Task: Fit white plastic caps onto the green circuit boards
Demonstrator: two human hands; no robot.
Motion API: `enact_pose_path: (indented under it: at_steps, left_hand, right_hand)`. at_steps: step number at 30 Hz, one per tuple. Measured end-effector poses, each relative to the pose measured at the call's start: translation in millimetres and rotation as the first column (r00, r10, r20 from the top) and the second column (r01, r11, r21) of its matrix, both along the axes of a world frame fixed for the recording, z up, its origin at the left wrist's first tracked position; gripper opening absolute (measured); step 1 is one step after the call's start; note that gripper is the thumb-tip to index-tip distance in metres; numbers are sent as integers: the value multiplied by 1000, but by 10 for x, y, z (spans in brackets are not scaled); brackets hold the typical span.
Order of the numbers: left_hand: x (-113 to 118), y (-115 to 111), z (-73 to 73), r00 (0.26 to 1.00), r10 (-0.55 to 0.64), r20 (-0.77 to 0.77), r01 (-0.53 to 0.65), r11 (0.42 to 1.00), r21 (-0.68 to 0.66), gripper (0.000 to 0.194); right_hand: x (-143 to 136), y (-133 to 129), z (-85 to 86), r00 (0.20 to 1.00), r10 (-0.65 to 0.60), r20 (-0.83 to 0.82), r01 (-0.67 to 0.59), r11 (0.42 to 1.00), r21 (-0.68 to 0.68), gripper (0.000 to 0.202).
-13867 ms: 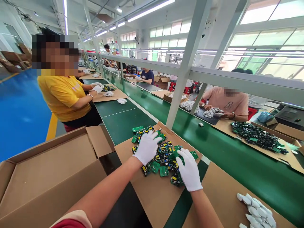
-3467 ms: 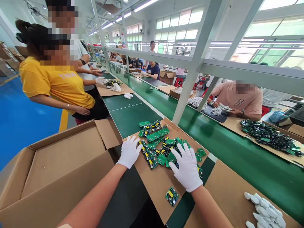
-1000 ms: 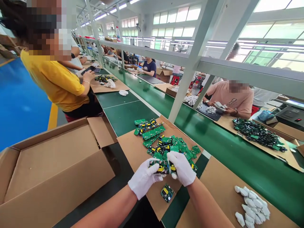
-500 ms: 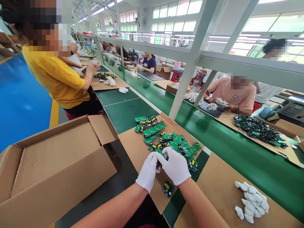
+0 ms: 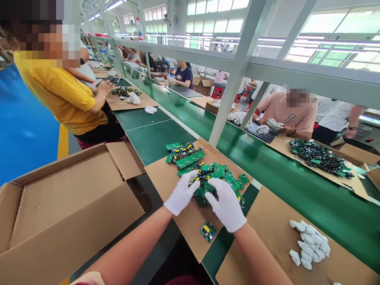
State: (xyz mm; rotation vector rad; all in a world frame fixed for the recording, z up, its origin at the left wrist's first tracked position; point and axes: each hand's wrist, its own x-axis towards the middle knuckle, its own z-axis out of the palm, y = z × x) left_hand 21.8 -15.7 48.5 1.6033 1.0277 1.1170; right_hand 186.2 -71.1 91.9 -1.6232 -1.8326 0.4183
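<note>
My left hand [image 5: 183, 192], in a white glove, reaches the near left side of a pile of green circuit boards [image 5: 219, 171], thumb and fingers apart. My right hand [image 5: 227, 204], also gloved, is at the pile's near right side with its fingers spread and slightly curled. Between the two hands are green boards, partly blurred; neither hand clearly grips one. The pile lies on a cardboard sheet [image 5: 160, 174]. A single board with a yellow part [image 5: 208, 231] lies nearer to me, below my right hand.
An open cardboard box [image 5: 68, 190] stands at the left. White wrapped pieces [image 5: 311, 245] lie on cardboard at the right. A slanted metal post [image 5: 228, 99] rises beyond the pile. A person in yellow [image 5: 56, 91] stands at left; another sits across the green belt [image 5: 252, 154].
My hands, together before, have moved apart and forward to the pile, and their fingers have opened. The camera view has shifted slightly. The person in yellow has lowered their hands.
</note>
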Motion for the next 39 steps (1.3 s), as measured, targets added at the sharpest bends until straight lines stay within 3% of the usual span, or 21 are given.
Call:
enact_pose_path:
  at_steps: [3,6,9,12,16,18,20,22,25,27,29,32,35,39]
  left_hand:
    - [-64,-30,-150,920,-11,-393,117,962,248,40]
    - [-64,-78,-282,781,54,-622,211,915,345,47]
    - [-46,-78,-353,748,101,-656,210,902,378,47]
    - [-50,-59,-376,763,158,-626,163,891,423,47]
    - [-71,-58,-387,762,182,-621,147,886,440,49]
    - [-70,-65,-389,749,188,-636,156,883,444,50]
    - [-60,-73,-386,728,181,-661,185,877,444,52]
    - [-47,-79,-380,709,167,-685,220,871,440,55]
    - [-34,-84,-372,693,161,-702,239,868,435,57]
    - [-33,-81,-368,693,159,-704,241,868,434,57]
    - [-36,-74,-364,700,151,-698,241,870,430,57]
    - [-42,-66,-358,722,140,-678,227,877,424,57]
    - [-46,-86,-355,745,136,-653,209,882,423,57]
    - [-83,-126,-363,814,136,-564,156,885,438,59]
  right_hand:
    - [-29,-301,-120,923,196,332,-215,976,21,48]
    - [-27,-484,-291,789,369,492,-372,923,-96,65]
    - [20,-406,-433,724,339,601,-347,932,-108,57]
    - [58,-218,-476,739,230,633,-250,966,-59,53]
    - [108,-182,-403,786,213,580,-248,969,-21,57]
    - [201,-255,-364,822,147,550,-199,979,35,60]
    - [362,-324,-355,846,-30,533,-29,994,103,65]
    - [567,-356,-379,825,-232,516,202,973,114,70]
    - [856,-334,-430,815,-324,481,402,914,-64,70]
    - [993,-297,-430,879,-296,373,388,900,-200,61]
    - [1089,-250,-389,930,-280,239,338,907,-251,51]
    - [1202,-139,-286,927,-343,154,371,900,-228,44]
    - [1291,68,-220,896,-428,114,442,881,-168,51]
    - [1276,446,-308,891,-453,21,452,886,-99,59]
